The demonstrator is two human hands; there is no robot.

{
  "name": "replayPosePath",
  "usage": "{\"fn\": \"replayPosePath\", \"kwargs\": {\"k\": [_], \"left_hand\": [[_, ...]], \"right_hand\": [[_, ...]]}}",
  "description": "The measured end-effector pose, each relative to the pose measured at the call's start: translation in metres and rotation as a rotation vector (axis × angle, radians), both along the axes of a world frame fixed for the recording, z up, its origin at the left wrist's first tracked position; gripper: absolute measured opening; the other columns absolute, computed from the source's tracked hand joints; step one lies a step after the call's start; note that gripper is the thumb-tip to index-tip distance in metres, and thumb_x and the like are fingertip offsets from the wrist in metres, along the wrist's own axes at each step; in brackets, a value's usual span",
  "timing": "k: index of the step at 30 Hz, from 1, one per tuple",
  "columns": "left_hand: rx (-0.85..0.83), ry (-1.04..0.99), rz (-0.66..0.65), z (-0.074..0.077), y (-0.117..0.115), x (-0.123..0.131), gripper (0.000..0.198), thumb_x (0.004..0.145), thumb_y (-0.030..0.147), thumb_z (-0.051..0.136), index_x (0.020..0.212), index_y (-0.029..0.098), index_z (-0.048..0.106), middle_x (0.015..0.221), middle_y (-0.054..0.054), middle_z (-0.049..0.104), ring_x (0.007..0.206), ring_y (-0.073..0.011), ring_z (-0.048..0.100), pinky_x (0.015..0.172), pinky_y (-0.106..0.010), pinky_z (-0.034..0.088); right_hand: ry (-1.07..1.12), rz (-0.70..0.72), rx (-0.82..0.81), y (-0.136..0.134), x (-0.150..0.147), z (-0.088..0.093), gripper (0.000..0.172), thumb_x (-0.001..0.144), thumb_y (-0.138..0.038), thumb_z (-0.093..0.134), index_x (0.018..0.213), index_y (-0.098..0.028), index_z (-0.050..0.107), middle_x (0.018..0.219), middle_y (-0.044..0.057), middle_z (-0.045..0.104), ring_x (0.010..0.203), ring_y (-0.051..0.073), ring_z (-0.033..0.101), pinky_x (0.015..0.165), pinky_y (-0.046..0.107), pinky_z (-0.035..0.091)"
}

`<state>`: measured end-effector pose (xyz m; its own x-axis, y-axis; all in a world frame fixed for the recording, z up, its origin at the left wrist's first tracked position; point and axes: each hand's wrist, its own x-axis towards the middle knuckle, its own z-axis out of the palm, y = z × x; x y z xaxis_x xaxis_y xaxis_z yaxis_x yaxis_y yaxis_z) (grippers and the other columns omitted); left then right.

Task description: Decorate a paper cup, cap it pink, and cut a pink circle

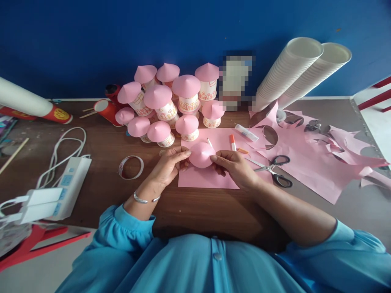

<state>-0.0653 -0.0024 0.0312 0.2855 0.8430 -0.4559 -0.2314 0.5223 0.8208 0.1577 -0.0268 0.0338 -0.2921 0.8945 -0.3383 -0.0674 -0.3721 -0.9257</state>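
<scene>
Between both hands is a pink paper cone point(201, 156), its tip facing up toward me. My left hand point(171, 165) pinches the cone's left rim, and my right hand point(233, 167) pinches its right rim. Beneath it lies a pink paper sheet point(207, 182). Black-handled scissors point(271, 167), partly open, rest to the right of my right hand. An orange-and-white marker point(233, 142) and a clear glue stick point(246, 132) lie just beyond. Several decorated paper cups point(166, 112) with pink cone tops stand behind my hands.
Two tall stacks of white cups point(290, 73) lean at the back right. Cut pink paper scraps point(320, 162) cover the right side. A roll of tape point(131, 167) lies left of my left hand, near a white power strip point(73, 183) with cables. Red cups point(105, 110) lie behind.
</scene>
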Motion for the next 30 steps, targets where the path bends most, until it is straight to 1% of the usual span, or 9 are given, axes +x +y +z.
{"fn": "replayPosePath", "kwargs": {"k": [5,11,16,22,26,30], "left_hand": [[0.01,-0.003,-0.006,-0.002,0.0,0.0,0.029,0.068,0.036,0.087,0.073,0.015,0.065,0.061,0.002,0.062,0.054,-0.009,0.054,0.049,-0.022,0.036],[0.006,-0.011,0.0,-0.001,0.0,0.002,0.029,0.069,0.034,0.086,0.072,0.016,0.065,0.061,0.002,0.061,0.055,-0.0085,0.054,0.05,-0.021,0.036],[0.005,-0.001,0.003,-0.001,0.0,0.001,0.029,0.07,0.034,0.085,0.071,0.016,0.064,0.06,0.002,0.06,0.054,-0.0086,0.053,0.05,-0.021,0.036],[-0.003,0.003,0.031,0.0,0.0,0.001,0.029,0.066,0.033,0.087,0.074,0.016,0.065,0.061,0.003,0.062,0.053,-0.0082,0.054,0.049,-0.02,0.037],[0.006,0.003,0.031,0.001,0.001,0.002,0.029,0.066,0.033,0.087,0.072,0.015,0.065,0.06,0.003,0.062,0.052,-0.0075,0.054,0.047,-0.019,0.036],[0.005,0.009,0.029,0.001,0.001,0.002,0.03,0.066,0.034,0.088,0.071,0.015,0.065,0.061,0.003,0.062,0.052,-0.0073,0.053,0.047,-0.019,0.036]], "right_hand": [[-0.001,0.011,0.0,0.0,0.0,-0.001,0.052,0.078,-0.066,0.078,0.065,-0.018,0.063,0.058,-0.002,0.058,0.052,0.009,0.046,0.05,0.026,0.035],[0.016,-0.001,-0.002,0.0,0.0,-0.001,0.054,0.077,-0.067,0.079,0.064,-0.018,0.062,0.058,-0.002,0.058,0.052,0.009,0.046,0.05,0.026,0.035],[-0.04,0.005,0.013,-0.001,0.002,0.0,0.056,0.08,-0.071,0.074,0.065,-0.018,0.064,0.059,0.0,0.059,0.053,0.01,0.048,0.05,0.027,0.037],[-0.08,-0.079,0.033,0.004,0.0,-0.008,0.061,0.08,-0.078,0.07,0.064,-0.02,0.061,0.059,0.0,0.058,0.052,0.011,0.049,0.048,0.026,0.036],[-0.097,-0.091,0.047,0.006,-0.002,-0.009,0.06,0.078,-0.077,0.072,0.062,-0.02,0.059,0.056,-0.001,0.057,0.05,0.01,0.047,0.047,0.025,0.035],[-0.072,-0.102,0.054,0.006,-0.002,-0.009,0.059,0.079,-0.074,0.072,0.063,-0.019,0.059,0.058,-0.001,0.059,0.051,0.01,0.047,0.048,0.025,0.035]]}}
